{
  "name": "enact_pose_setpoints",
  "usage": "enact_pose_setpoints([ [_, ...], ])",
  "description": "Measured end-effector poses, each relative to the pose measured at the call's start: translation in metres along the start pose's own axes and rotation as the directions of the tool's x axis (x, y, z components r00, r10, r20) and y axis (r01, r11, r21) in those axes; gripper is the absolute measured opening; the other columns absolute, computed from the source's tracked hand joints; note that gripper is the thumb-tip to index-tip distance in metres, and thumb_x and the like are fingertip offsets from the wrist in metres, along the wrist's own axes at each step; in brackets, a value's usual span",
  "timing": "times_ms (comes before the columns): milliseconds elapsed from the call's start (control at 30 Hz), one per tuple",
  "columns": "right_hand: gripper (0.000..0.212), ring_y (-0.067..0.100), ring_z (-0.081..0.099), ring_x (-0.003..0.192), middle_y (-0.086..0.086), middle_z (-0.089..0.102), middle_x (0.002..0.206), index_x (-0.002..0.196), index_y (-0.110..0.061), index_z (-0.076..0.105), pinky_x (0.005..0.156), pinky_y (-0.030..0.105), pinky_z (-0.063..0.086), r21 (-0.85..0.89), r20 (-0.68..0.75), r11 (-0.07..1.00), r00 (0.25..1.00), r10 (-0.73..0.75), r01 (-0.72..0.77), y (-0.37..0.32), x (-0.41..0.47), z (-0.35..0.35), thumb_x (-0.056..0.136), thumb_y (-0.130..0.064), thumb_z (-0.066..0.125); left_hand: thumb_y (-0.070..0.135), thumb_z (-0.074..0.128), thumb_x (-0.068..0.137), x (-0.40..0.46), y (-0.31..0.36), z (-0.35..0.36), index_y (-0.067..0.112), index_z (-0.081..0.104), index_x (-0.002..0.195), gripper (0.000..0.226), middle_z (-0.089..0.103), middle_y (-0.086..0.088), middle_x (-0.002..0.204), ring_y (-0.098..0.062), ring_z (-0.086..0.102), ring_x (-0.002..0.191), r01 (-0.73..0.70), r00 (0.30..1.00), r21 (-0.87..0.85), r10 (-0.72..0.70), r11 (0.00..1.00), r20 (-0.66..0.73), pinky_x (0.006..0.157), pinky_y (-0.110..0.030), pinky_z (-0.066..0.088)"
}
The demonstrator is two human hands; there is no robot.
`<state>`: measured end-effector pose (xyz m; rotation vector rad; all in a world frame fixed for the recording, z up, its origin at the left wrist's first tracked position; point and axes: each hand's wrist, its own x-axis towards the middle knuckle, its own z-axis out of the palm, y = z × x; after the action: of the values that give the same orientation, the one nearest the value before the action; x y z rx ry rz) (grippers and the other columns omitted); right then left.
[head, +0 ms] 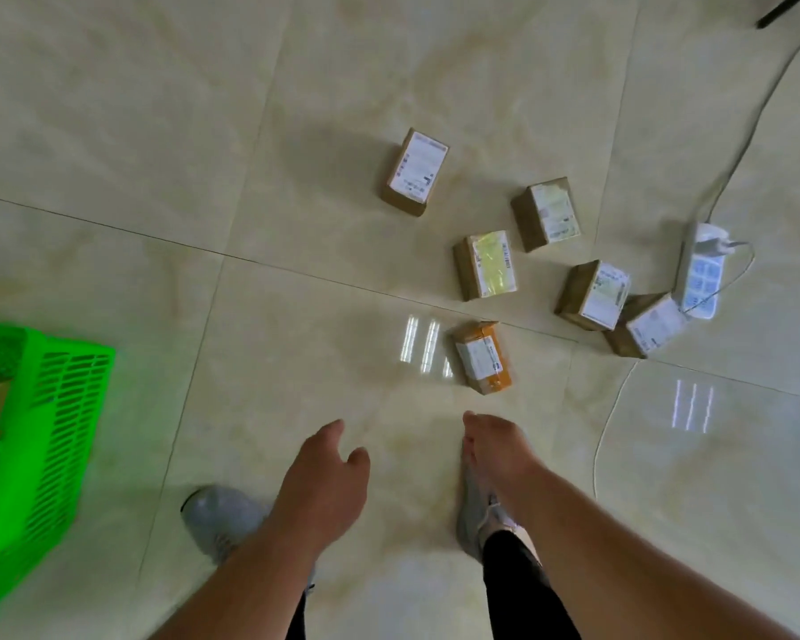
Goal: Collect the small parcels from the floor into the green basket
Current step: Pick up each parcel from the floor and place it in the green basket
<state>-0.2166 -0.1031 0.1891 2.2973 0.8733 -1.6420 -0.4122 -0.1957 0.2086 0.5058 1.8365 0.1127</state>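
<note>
L hand (324, 473) and R hand (495, 448) both empty, fingers relaxed, over floor (158, 131); six parcels (481, 358) scattered ahead-right, nearest just beyond R hand; green basket (52, 408) at left edge; power strip (700, 274) touches rightmost parcel.

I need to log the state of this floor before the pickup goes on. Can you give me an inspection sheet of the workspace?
Surface: glossy pale tiled floor, with light reflections.
Job's things: six small parcels loose on the floor; nearest is the orange-taped parcel, farthest the white-label parcel. Green basket at left, cardboard showing inside.
Clutter: white power strip with a plug in it, touching the rightmost parcel.
Grippers: left hand and right hand both empty, fingers relaxed, reaching forward above the floor.
Cables: white cable runs from the strip toward the upper right; another thin one curves across the floor on the right.
Surroundings: the person's grey shoes; dark object at top right corner.
</note>
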Motion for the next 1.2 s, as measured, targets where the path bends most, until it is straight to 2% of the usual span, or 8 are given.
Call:
enact_pose_setpoints([
  [167, 0.031, 0.019, 0.053, 0.081, -0.007, 0.051, 0.074, 0.07, -0.03, 0.05, 0.093, 0.047, 0.052, -0.16, 0.005, 0.987, 0.999, -0.034, 0.034, 0.004, 0.061, -0.068, 0.1, -0.027, 0.048, 0.026, 0.052, 0.101, 0.033, 0.057, 0.095, 0.015, 0.038, 0.155, 0.057, 0.045, -0.005, 0.158, -0.017, 0.045, 0.143, 0.051, 0.998, -0.133, -0.044, 0.99, 0.052, 0.116, -0.027, 0.031],
  [267, 0.028, 0.01, 0.047, 0.067, -0.007, 0.049, 0.074, 0.073, -0.028, 0.051, 0.071, 0.036, 0.051, -0.243, 0.025, 0.966, 0.996, -0.082, 0.085, 0.009, 0.107, -0.098, 0.101, -0.026, 0.047, 0.018, 0.051, 0.099, 0.062, 0.087, 0.143, 0.006, 0.04, 0.152, 0.056, 0.043, -0.012, 0.158, -0.026, 0.044, 0.143, 0.11, 0.992, -0.227, -0.093, 0.968, 0.086, 0.114, -0.034, 0.034],
  [367, 0.02, 0.01, 0.049, 0.066, -0.005, 0.052, 0.078, 0.105, -0.015, 0.063, 0.071, 0.034, 0.046, -0.288, 0.038, 0.954, 0.996, -0.08, 0.088, 0.013, 0.151, -0.112, 0.098, -0.028, 0.048, 0.014, 0.049, 0.096, 0.092, 0.106, 0.178, 0.006, 0.039, 0.152, 0.058, 0.042, -0.012, 0.159, -0.027, 0.042, 0.144, 0.162, 0.986, -0.293, -0.14, 0.942, 0.093, 0.114, -0.035, 0.035],
  [500, 0.049, 0.018, 0.052, 0.098, 0.0, 0.053, 0.111, 0.144, -0.016, 0.049, 0.088, 0.036, 0.046, -0.266, 0.059, 0.956, 0.992, -0.116, 0.127, 0.011, 0.204, -0.112, 0.097, -0.028, 0.049, 0.018, 0.05, 0.094, 0.139, 0.116, 0.214, 0.017, 0.031, 0.158, 0.066, 0.037, -0.005, 0.162, -0.023, 0.038, 0.146, 0.169, 0.985, -0.343, -0.148, 0.924, 0.088, 0.115, -0.033, 0.032],
  [667, 0.04, 0.021, 0.062, 0.098, 0.002, 0.065, 0.118, 0.132, -0.02, 0.059, 0.082, 0.032, 0.052, -0.307, 0.066, 0.945, 0.993, -0.102, 0.117, 0.013, 0.25, -0.09, 0.098, -0.035, 0.044, 0.018, 0.061, 0.09, 0.192, 0.116, 0.243, 0.025, 0.059, 0.135, 0.046, 0.066, 0.002, 0.133, -0.021, 0.061, 0.12, 0.137, 0.989, -0.416, -0.099, 0.899, 0.112, 0.089, -0.024, 0.047],
  [767, 0.031, 0.019, 0.067, 0.089, 0.002, 0.072, 0.105, 0.115, -0.021, 0.068, 0.077, 0.034, 0.057, -0.318, 0.095, 0.936, 0.987, -0.126, 0.15, 0.014, 0.253, -0.081, 0.095, -0.024, 0.044, 0.022, 0.068, 0.081, 0.21, 0.104, 0.261, 0.033, 0.071, 0.118, 0.039, 0.077, 0.005, 0.111, -0.02, 0.072, 0.107, 0.065, 0.988, -0.455, 0.006, 0.888, 0.153, 0.093, -0.035, 0.058],
  [933, 0.029, 0.027, 0.068, 0.107, 0.006, 0.074, 0.108, 0.112, -0.025, 0.071, 0.096, 0.046, 0.055, -0.324, 0.129, 0.933, 0.984, -0.123, 0.159, 0.01, 0.213, -0.076, 0.096, -0.021, 0.048, 0.026, 0.06, 0.089, 0.172, 0.099, 0.235, 0.042, 0.067, 0.117, 0.033, 0.075, 0.009, 0.113, -0.017, 0.069, 0.109, 0.001, 0.989, -0.462, 0.067, 0.887, 0.129, 0.099, -0.039, 0.054],
  [1200, 0.033, 0.018, 0.073, 0.099, -0.009, 0.079, 0.098, 0.098, -0.038, 0.077, 0.094, 0.042, 0.057, -0.339, 0.257, 0.889, 0.939, -0.226, 0.307, -0.027, 0.095, -0.032, 0.081, -0.024, 0.052, 0.007, 0.044, 0.092, 0.067, 0.067, 0.133, 0.04, 0.061, 0.121, 0.047, 0.068, 0.017, 0.118, -0.005, 0.061, 0.112, -0.036, 0.999, -0.583, 0.033, 0.812, -0.016, 0.076, -0.009, 0.04],
])
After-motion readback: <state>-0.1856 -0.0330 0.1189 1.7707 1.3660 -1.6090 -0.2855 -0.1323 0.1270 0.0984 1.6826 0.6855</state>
